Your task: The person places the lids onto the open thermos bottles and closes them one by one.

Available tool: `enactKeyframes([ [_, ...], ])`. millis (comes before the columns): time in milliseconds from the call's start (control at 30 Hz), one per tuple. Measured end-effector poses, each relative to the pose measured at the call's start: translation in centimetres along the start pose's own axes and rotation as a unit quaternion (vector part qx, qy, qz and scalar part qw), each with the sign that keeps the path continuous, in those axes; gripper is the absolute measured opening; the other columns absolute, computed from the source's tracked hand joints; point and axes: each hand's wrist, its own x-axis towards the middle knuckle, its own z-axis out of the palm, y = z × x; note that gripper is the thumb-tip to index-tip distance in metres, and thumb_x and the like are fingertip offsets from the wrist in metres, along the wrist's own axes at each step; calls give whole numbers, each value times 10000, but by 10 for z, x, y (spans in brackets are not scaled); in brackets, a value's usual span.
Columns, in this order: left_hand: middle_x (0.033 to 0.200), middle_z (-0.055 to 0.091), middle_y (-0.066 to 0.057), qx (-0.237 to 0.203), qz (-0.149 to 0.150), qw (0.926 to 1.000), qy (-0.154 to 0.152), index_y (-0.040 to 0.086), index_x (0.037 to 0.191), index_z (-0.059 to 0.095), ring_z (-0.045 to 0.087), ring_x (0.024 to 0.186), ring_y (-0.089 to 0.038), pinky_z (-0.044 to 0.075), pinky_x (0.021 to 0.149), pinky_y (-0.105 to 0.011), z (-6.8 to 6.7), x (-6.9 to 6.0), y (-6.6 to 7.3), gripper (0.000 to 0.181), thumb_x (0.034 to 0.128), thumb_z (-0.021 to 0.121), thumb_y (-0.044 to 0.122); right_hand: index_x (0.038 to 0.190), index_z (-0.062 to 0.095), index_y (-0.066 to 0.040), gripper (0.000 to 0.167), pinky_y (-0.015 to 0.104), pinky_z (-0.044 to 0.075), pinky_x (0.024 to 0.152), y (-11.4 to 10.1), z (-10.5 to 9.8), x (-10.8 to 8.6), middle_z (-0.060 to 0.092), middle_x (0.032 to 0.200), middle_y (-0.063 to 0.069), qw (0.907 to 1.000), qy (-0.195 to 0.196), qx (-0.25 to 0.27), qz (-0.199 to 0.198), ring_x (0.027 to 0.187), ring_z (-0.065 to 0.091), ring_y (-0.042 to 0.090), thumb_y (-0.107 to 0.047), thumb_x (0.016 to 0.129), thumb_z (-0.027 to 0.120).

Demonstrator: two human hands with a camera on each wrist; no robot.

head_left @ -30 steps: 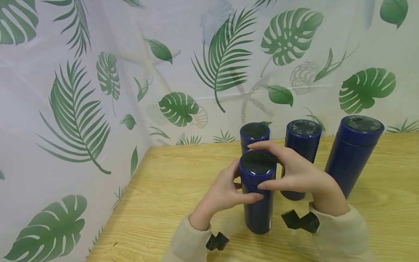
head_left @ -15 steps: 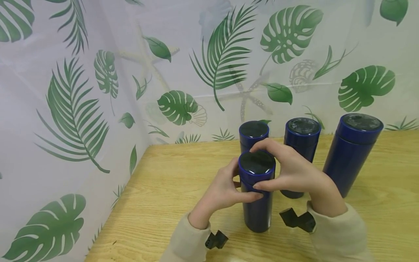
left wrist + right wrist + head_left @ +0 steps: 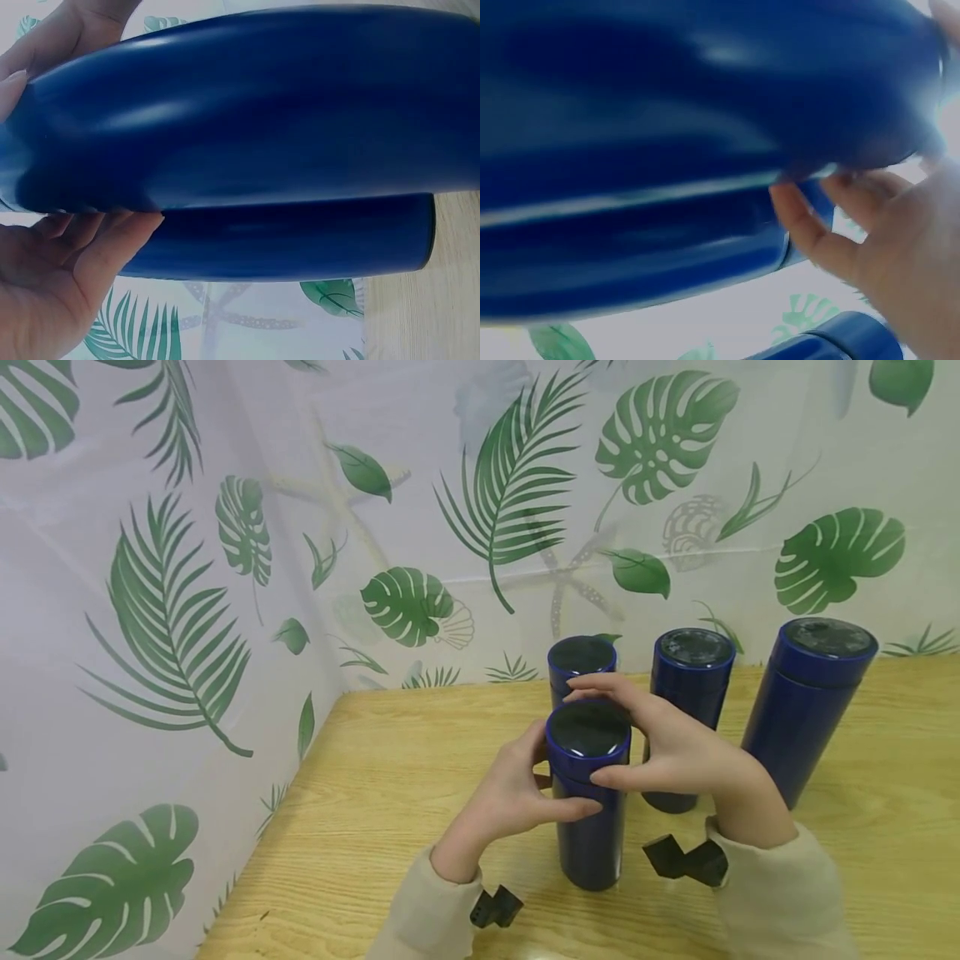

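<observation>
In the head view a dark blue thermos flask [image 3: 590,852] with a glossy black-topped lid [image 3: 588,731] stands upright on the wooden table. My left hand [image 3: 510,797] grips its upper body, thumb across the front and fingers round the left side. Around the lid is my right hand [image 3: 678,747], its thumb on the front edge and its fingers at the back, where contact is partly hidden. The left wrist view has the flask's smooth side [image 3: 262,112] above the left fingers [image 3: 120,240]. Slightly blurred right fingers [image 3: 810,232] lie along the flask in the right wrist view.
Right behind the held flask stands another blue thermos [image 3: 582,662]. Two more, a middle one [image 3: 692,681] and a right-hand one [image 3: 806,710], stand beyond the right hand. A leaf-print curtain [image 3: 480,510] borders the table [image 3: 360,827] at the back and left.
My right fingers and thumb turned leftward round the lid half a second ago. Now the fingers reach farther behind it and the thumb sits slightly back right. The left hand and flask stay put.
</observation>
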Motion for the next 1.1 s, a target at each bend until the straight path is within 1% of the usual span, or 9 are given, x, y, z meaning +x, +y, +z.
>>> enactKeyframes([
  [100, 1151, 527, -100, -6, 57, 10000, -20, 30, 1273, 389, 539, 980, -118, 487, 700, -260, 0, 1, -4, 661, 699, 713, -23, 1334, 244, 18, 765, 218, 378, 876, 4, -1, -1, 454, 1219, 123, 9982, -52, 547, -260, 1073, 480, 169, 117, 701, 663],
  [167, 1151, 532, -80, 40, 103, 9999, 15, 42, 1277, 392, 539, 981, -114, 486, 697, -257, 1, 1, -9, 674, 692, 722, -13, 1312, 264, 37, 739, 221, 388, 866, 6, -1, -2, 467, 1210, 104, 9973, -35, 622, -384, 1068, 484, 166, 113, 700, 671],
  [300, 1142, 541, -32, 118, 96, 9998, 96, 91, 1274, 408, 543, 976, -102, 486, 698, -252, 3, 3, -23, 688, 679, 752, 37, 1233, 342, 55, 657, 229, 409, 842, 7, -2, -1, 488, 1174, 82, 9974, 3, 410, -588, 1062, 484, 160, 57, 691, 713],
  [367, 1134, 544, -20, 101, 67, 9998, 125, 112, 1264, 417, 548, 967, -98, 487, 699, -249, 4, 4, -29, 688, 673, 765, 63, 1192, 376, 38, 608, 228, 406, 846, 7, -3, -1, 489, 1165, 72, 9977, 15, 242, -625, 1063, 481, 152, 20, 695, 726],
  [533, 1122, 549, -9, 149, 104, 9996, 201, 119, 1247, 430, 555, 954, -96, 488, 689, -243, 5, 5, -30, 671, 670, 771, 86, 1083, 416, -9, 508, 217, 389, 850, 5, -3, -1, 487, 1148, 62, 9979, 110, -87, -636, 1046, 474, 139, -20, 693, 740],
  [633, 1113, 554, -2, 204, 92, 9995, 234, 120, 1238, 438, 557, 945, -90, 490, 682, -247, 5, 5, -30, 663, 667, 774, 90, 1046, 411, -17, 499, 209, 384, 844, 5, -3, -1, 490, 1133, 65, 9979, 152, -191, -593, 1022, 474, 134, -13, 679, 749],
  [767, 1101, 561, -1, 206, 83, 9995, 235, 118, 1232, 447, 563, 928, -86, 493, 672, -256, 5, 5, -29, 656, 664, 776, 92, 1138, 390, -11, 585, 197, 365, 859, 3, -3, -2, 485, 1134, 73, 9993, 51, -72, -356, 1040, 470, 137, 32, 669, 738],
  [933, 1100, 566, -17, 72, 51, 9997, 222, 112, 1232, 458, 563, 930, -94, 493, 675, -254, 3, 4, -27, 652, 662, 773, 78, 1332, 257, -28, 772, 207, 359, 882, 0, -4, -2, 462, 1180, 79, 9998, -143, 61, -95, 1082, 458, 149, 26, 708, 708],
  [1100, 1108, 561, -18, 105, 99, 9995, 287, 120, 1245, 450, 560, 934, -101, 499, 657, -268, -2, 4, -31, 672, 658, 776, 91, 1368, 242, -53, 790, 216, 343, 906, -1, -5, -1, 454, 1234, 76, 9997, -153, -202, 71, 1115, 443, 151, -23, 728, 705],
])
